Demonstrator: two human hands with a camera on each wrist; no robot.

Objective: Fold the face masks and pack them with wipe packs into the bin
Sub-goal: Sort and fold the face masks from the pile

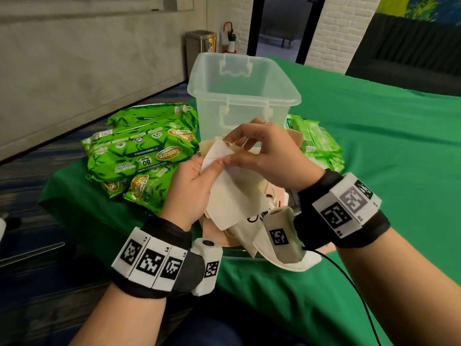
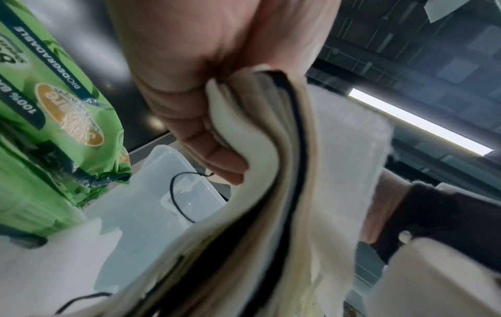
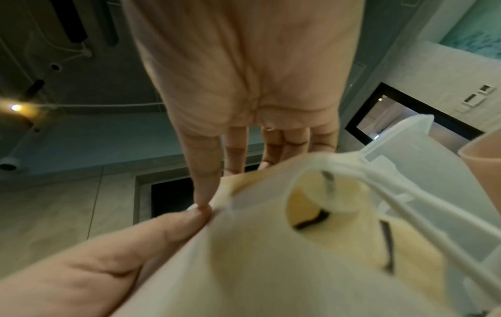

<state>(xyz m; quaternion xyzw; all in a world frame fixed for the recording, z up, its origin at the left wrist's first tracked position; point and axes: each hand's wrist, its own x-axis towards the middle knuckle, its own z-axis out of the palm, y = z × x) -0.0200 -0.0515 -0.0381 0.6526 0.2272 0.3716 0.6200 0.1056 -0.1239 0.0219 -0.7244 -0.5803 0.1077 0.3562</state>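
Barely started: bin (image 1: 243, 81) looks empty, first mask (image 1: 225, 171) mid-fold.

Wipe packs (image 1: 144, 151) sit unpacked at 9 and 3 o'clock of the bin, more masks (image 1: 249, 236) piled at 6 on the surface. Left hand (image 1: 190, 186) curls its fingers round the mask stack; right hand (image 1: 269, 156) pinches the top mask's edge with thumb and forefinger, other fingers (image 3: 273, 148) loosely spread.

Left hand (image 1: 190, 186) curls around a mask (image 1: 224, 193); right hand (image 1: 272, 156) pinches its edge (thumb against forefinger), other fingers extended.

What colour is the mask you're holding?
Cream-white mask, gripped by the left hand and pinched by the right hand; head view shows it best.
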